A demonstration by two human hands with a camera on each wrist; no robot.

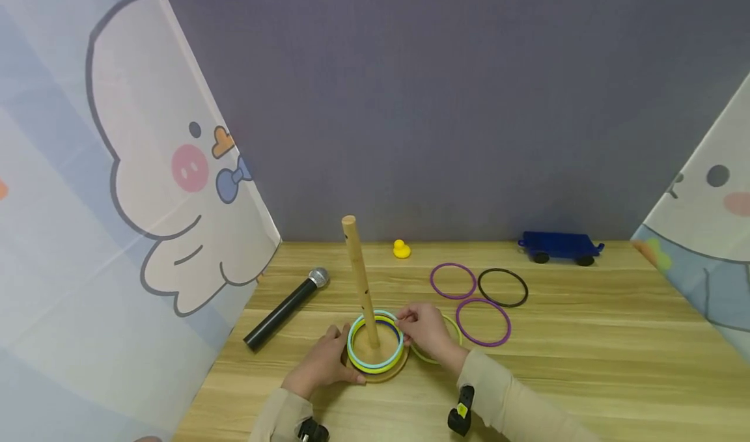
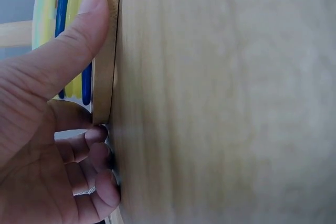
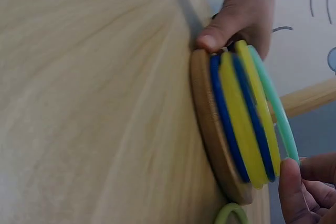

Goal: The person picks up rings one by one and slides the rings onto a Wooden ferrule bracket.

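A wooden stand with an upright post (image 1: 359, 266) and a round base (image 1: 394, 373) is on the table. Yellow rings (image 3: 236, 114) and blue rings (image 3: 253, 116) lie stacked around the post. On top is a light blue ring (image 3: 278, 107), its near edge raised off the stack in the right wrist view. My right hand (image 1: 430, 331) pinches that ring at its right side between thumb and fingers. From the left, my left hand (image 1: 325, 364) grips the base, its thumb (image 2: 79, 40) lying along the edge of the base and lower rings.
A light green ring (image 1: 459, 334) lies partly under my right hand. Further right are two purple rings (image 1: 510, 328) and a black ring (image 1: 526, 289). A microphone (image 1: 287, 308) lies left; a yellow toy duck (image 1: 401, 250) and a blue wheeled cart (image 1: 559, 245) stand by the back wall.
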